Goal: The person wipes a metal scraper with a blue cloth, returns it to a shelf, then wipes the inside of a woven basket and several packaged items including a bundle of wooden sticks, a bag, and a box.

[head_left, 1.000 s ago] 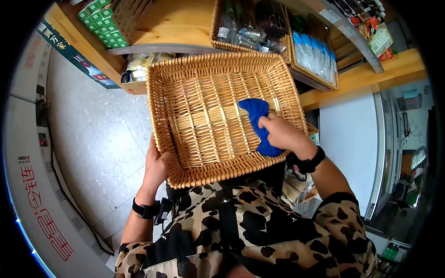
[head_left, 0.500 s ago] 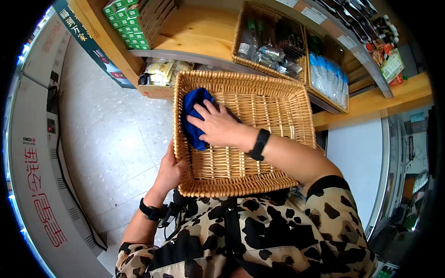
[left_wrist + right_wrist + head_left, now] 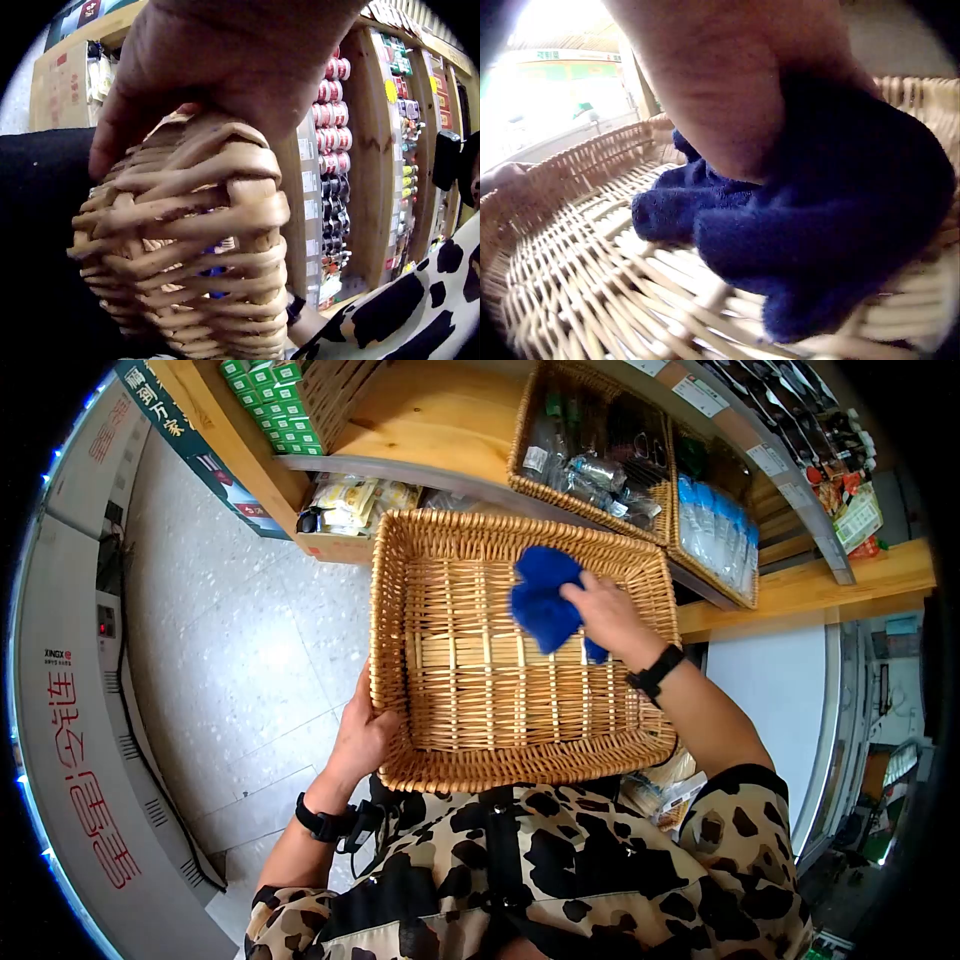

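A rectangular wicker basket (image 3: pixel 520 772) is held in front of the body, its inside facing up. My left hand (image 3: pixel 365 735) grips the rim at its left side, near the front corner; the left wrist view shows that hand (image 3: pixel 225 67) over the woven corner (image 3: pixel 202 217). Inside, toward the right, my right hand (image 3: pixel 608 618) holds a blue cloth (image 3: pixel 545 605) over the woven bottom. From the right wrist, the bunched cloth (image 3: pixel 832 217) lies close on the weave below the right hand (image 3: pixel 720 97), most of whose fingers are hidden.
Wooden shelves stand ahead, with green boxes (image 3: pixel 275 405) and two wicker baskets of packaged goods, one with blue-and-white packs (image 3: pixel 712 530). Below the shelf sits a carton of packets (image 3: pixel 350 510). A white freezer cabinet (image 3: pixel 70 700) runs along the left, beside the tiled floor (image 3: pixel 260 630).
My right hand swept the cloth from the basket's right side to its left end with spread fingers, then back toward the right. The left hand kept its grip; the basket shifted right in view.
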{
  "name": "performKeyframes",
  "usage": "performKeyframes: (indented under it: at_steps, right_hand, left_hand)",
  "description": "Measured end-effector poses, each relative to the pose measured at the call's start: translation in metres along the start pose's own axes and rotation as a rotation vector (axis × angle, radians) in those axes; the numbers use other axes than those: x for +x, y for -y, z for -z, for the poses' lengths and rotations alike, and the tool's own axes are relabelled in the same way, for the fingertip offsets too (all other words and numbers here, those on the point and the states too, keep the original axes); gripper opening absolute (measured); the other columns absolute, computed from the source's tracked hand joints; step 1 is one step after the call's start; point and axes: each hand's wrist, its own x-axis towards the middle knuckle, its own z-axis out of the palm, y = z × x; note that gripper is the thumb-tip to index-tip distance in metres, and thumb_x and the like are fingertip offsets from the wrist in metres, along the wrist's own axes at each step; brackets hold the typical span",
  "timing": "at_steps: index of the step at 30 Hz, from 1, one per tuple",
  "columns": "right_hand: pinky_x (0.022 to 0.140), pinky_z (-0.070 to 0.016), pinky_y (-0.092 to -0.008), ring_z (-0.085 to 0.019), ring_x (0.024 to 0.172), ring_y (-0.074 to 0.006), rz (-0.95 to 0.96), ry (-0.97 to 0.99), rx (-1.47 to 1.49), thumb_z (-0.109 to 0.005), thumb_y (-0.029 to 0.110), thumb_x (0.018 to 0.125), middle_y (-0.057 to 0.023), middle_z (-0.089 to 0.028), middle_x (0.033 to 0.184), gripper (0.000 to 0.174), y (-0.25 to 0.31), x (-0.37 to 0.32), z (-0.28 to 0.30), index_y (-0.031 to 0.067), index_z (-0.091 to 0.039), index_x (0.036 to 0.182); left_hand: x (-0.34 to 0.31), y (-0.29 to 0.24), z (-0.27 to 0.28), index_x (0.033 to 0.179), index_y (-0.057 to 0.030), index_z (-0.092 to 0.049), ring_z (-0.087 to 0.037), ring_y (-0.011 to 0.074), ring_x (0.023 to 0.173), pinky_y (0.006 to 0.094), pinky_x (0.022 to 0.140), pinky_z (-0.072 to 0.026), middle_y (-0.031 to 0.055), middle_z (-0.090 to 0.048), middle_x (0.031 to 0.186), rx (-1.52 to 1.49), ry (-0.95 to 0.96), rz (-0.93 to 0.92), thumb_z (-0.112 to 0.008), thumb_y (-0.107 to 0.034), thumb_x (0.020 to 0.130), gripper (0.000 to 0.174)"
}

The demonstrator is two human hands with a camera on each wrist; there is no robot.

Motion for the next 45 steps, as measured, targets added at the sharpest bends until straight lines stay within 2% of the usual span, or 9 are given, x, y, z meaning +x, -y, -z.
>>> performKeyframes:
  at_steps: [7, 14, 18, 23, 28, 31, 34, 39, 45]
  right_hand:
    - [0.083, -0.0467, -0.0429, -0.056, 0.097, -0.0361, -0.342, 0.280, -0.171, -0.057, 0.004, 0.074, -0.0200, -0.055, 0.107, 0.040, -0.047, -0.028, -0.001, 0.0055, -0.054, 0.114]
    - [0.069, -0.0504, -0.0457, -0.061, 0.083, -0.0357, -0.054, 0.317, 0.011, -0.054, 0.006, 0.070, -0.0230, -0.062, 0.087, 0.037, 0.000, -0.034, 0.014, -0.0027, -0.056, 0.105]
    - [0.072, -0.0451, -0.0441, -0.059, 0.085, -0.0364, 0.037, 0.569, 0.385, -0.060, 0.015, 0.072, -0.0216, -0.062, 0.091, 0.044, 0.023, -0.031, 0.044, 0.0080, -0.055, 0.115]
    - [0.099, -0.0368, -0.0422, -0.036, 0.124, -0.0367, 0.056, 0.286, 0.353, -0.071, 0.042, 0.070, -0.0219, -0.032, 0.139, 0.073, 0.033, -0.029, 0.057, 0.0170, -0.043, 0.132]
    - [0.103, -0.0233, -0.0604, -0.009, 0.126, -0.0616, 0.185, 0.473, 0.208, -0.071, 0.040, 0.071, -0.0345, -0.015, 0.142, 0.097, 0.072, -0.042, 0.012, 0.0057, -0.016, 0.143]
    - [0.097, -0.0355, -0.0503, -0.036, 0.116, -0.0482, 0.294, 0.379, 0.302, -0.060, 0.009, 0.074, -0.0252, -0.038, 0.129, 0.061, 0.070, -0.048, 0.004, 0.0070, -0.040, 0.132]
    - [0.090, -0.0403, -0.0397, -0.047, 0.105, -0.0342, 0.325, 0.391, 0.489, -0.056, 0.003, 0.070, -0.0142, -0.053, 0.112, 0.047, 0.041, -0.047, 0.025, 0.0124, -0.056, 0.116]
    - [0.089, -0.0438, -0.0328, -0.056, 0.100, -0.0218, 0.107, 0.434, 1.000, -0.055, 0.006, 0.064, -0.0101, -0.058, 0.111, 0.054, -0.032, -0.069, 0.085, 0.0071, -0.055, 0.118]
    - [0.096, -0.0395, -0.0303, -0.052, 0.109, -0.0201, -0.188, -0.125, 1.407, -0.052, 0.011, 0.056, -0.0102, -0.054, 0.120, 0.074, -0.108, -0.166, 0.125, 0.0004, -0.043, 0.129]
  left_hand:
    - [0.003, -0.014, -0.002, 0.141, 0.0001, -0.022, -0.043, 0.0219, 0.121, 0.0304, 0.102, -0.0320, 0.0156, -0.045, 0.131, 0.007, 0.030, 0.054, -0.038, 0.009, 0.073, 0.071]
    - [0.005, 0.003, 0.003, 0.142, -0.0028, -0.022, -0.046, 0.0226, 0.118, 0.0304, 0.099, -0.0358, 0.0157, -0.047, 0.129, 0.074, 0.014, -0.013, -0.040, 0.006, 0.073, 0.072]
    - [0.003, 0.002, 0.001, 0.142, -0.0038, -0.021, -0.048, 0.0218, 0.115, 0.0295, 0.097, -0.0370, 0.0147, -0.051, 0.124, 0.055, 0.009, -0.024, -0.042, 0.005, 0.073, 0.072]
    - [0.000, 0.002, 0.002, 0.143, -0.0062, -0.022, -0.051, 0.0212, 0.109, 0.0283, 0.093, -0.0393, 0.0133, -0.052, 0.122, 0.105, -0.025, 0.015, -0.042, 0.005, 0.072, 0.074]
    - [0.004, 0.009, 0.004, 0.142, -0.0064, -0.023, -0.051, 0.0223, 0.111, 0.0298, 0.094, -0.0389, 0.0148, -0.053, 0.122, 0.116, -0.015, -0.013, -0.044, 0.000, 0.072, 0.073]
    - [0.002, 0.010, 0.005, 0.142, -0.0058, -0.023, -0.049, 0.0235, 0.115, 0.0308, 0.097, -0.0372, 0.0160, -0.051, 0.124, 0.103, -0.019, -0.017, -0.044, -0.001, 0.072, 0.073]
    - [0.000, 0.002, 0.003, 0.141, -0.0055, -0.024, -0.047, 0.0242, 0.118, 0.0312, 0.099, -0.0357, 0.0164, -0.050, 0.126, 0.101, -0.013, -0.004, -0.044, 0.000, 0.071, 0.074]
    - [-0.002, -0.004, 0.001, 0.141, -0.0056, -0.024, -0.045, 0.0243, 0.119, 0.0313, 0.100, -0.0348, 0.0171, -0.049, 0.127, 0.099, -0.012, 0.021, -0.046, 0.000, 0.070, 0.075]
    - [-0.003, -0.002, -0.003, 0.141, -0.0046, -0.024, -0.045, 0.0235, 0.119, 0.0316, 0.099, -0.0354, 0.0163, -0.049, 0.127, 0.047, -0.032, -0.008, -0.047, 0.000, 0.072, 0.073]
